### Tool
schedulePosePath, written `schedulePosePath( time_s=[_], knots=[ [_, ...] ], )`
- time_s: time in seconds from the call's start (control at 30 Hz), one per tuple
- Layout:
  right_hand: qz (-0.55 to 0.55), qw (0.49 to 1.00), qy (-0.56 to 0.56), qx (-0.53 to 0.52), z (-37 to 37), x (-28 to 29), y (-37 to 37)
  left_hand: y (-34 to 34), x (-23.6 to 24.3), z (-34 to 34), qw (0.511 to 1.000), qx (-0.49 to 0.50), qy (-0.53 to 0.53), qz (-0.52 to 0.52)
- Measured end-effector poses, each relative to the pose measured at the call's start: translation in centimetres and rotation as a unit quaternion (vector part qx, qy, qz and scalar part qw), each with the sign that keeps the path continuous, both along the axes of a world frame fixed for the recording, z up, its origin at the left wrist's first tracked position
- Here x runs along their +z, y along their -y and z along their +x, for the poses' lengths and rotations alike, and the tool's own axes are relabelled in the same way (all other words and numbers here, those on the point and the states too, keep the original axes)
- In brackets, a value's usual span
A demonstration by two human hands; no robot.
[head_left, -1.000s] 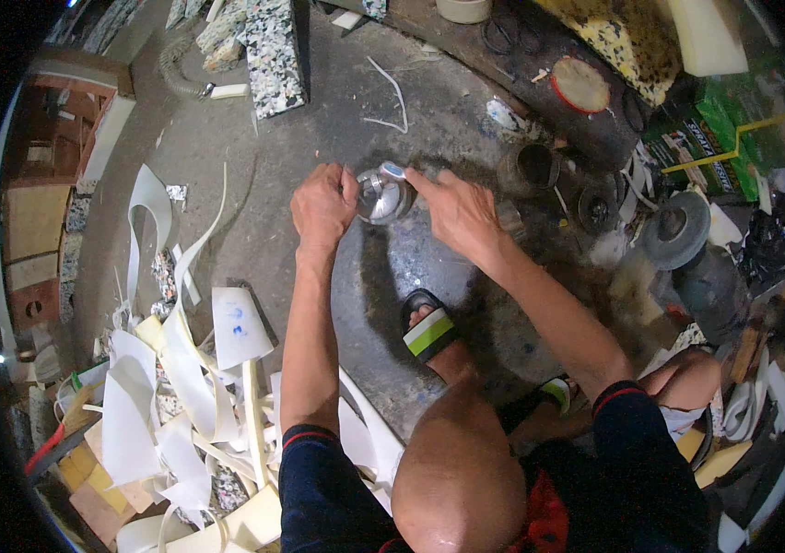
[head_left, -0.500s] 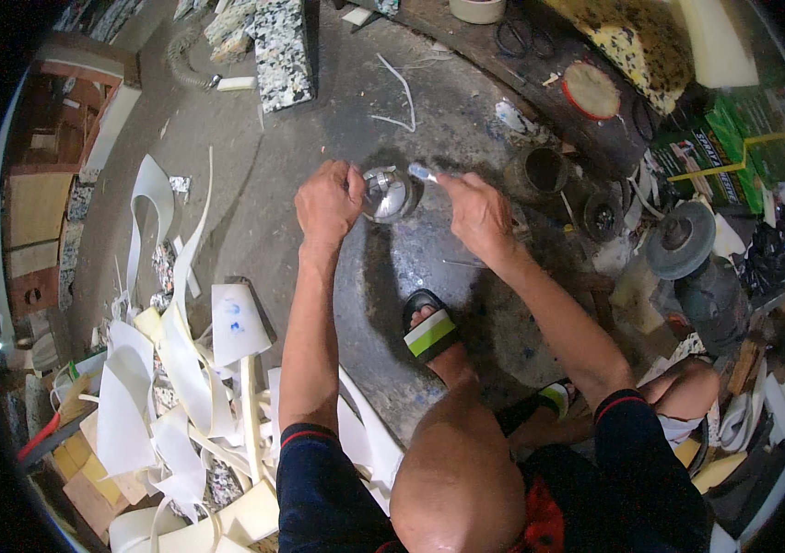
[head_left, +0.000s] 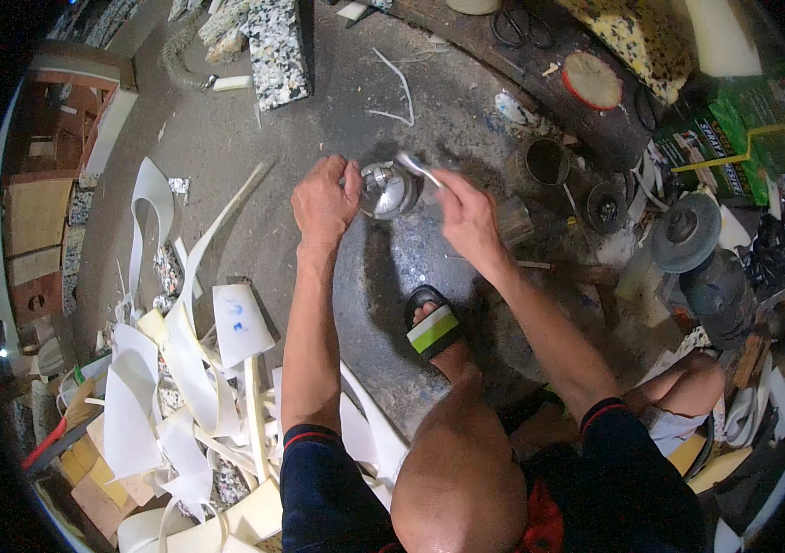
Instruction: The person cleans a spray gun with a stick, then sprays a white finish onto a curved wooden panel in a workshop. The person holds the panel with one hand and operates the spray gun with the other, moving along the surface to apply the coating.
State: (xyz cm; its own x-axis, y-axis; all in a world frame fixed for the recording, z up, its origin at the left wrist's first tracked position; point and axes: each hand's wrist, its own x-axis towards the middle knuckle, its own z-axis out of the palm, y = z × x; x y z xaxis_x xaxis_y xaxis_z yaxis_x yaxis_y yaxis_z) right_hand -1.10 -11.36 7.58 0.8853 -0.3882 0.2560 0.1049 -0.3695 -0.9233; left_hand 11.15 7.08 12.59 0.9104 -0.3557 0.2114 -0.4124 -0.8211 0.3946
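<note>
My left hand point(head_left: 326, 198) is closed at the left edge of a small, round, shiny metal container point(head_left: 387, 192) low over the floor. Its fingertips are partly hidden, but they seem to grip the rim. In my right hand point(head_left: 468, 217) is a spoon point(head_left: 414, 164), held by its handle. The silvery end of the spoon points up and left, just above the container's right rim. Whether the two touch, I cannot tell. My sandalled foot point(head_left: 432, 323) rests on the floor nearer to me.
White foam offcuts point(head_left: 194, 369) are heaped at the left. A speckled foam block point(head_left: 277, 55) lies at the far left. To the right stand a dark can point(head_left: 546, 163) and a bench grinder point(head_left: 686, 232). Scissors point(head_left: 521, 30) lie on a dark board at the far right.
My right hand has shifted slightly left, and the spoon's end has swung up and left over the container's edge. The left hand stays closed at the container.
</note>
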Motion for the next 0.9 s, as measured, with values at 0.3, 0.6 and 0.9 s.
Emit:
schedulePosePath(
  time_s=[0.3,0.6,0.9],
  knots=[
    [0.109,0.987,-0.106,0.057,-1.0,-1.3,-2.8,0.2,0.2,0.2,1.000,-0.005,0.004,0.007],
    [0.624,0.769,-0.120,0.072,1.0,1.7,-5.8,0.1,0.1,0.3,1.000,-0.018,0.009,-0.006],
    [0.656,0.736,-0.162,0.044,1.2,3.2,-5.8,0.4,0.5,-0.1,0.999,-0.018,0.014,-0.029]
  ],
)
